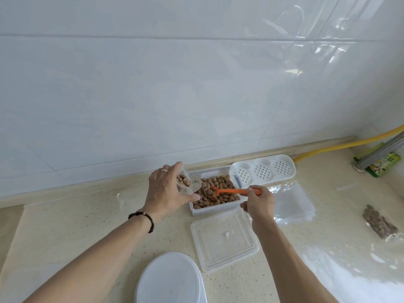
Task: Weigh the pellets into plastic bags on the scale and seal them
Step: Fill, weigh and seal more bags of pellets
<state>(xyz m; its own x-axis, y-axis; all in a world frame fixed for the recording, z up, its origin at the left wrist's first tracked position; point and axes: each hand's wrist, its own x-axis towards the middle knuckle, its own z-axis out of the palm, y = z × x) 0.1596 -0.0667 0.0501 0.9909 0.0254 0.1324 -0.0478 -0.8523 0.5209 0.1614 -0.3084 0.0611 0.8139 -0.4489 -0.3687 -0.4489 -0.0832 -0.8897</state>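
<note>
- the left hand [166, 189] grips a small clear plastic bag [185, 182] by its side, holding it tilted over the left edge of the clear container [215, 209]; a few brown pellets already sit inside the bag.
- the right hand [260, 201] pinches the handle of an orange scoop [231, 191], fingers curled round it; the scoop's bowl lies in among the pellets [218, 193] that fill the container.
- the container stands on the counter [87, 215] near the wall, with its clear lid [225, 239] lying flat just in front of it.
- a white round-topped scale [170, 281] sits at the near edge, below the lid and well apart from the bag.
- a stack of empty clear bags [293, 202] lies to the right of the container, just beside the right hand.
- a filled bag of pellets [380, 221] rests far right on the counter.
- a white perforated tray [262, 169] lies behind the container, against the wall.
- a yellow hose [349, 145] runs along the back right corner, next to a green packet [382, 165].
</note>
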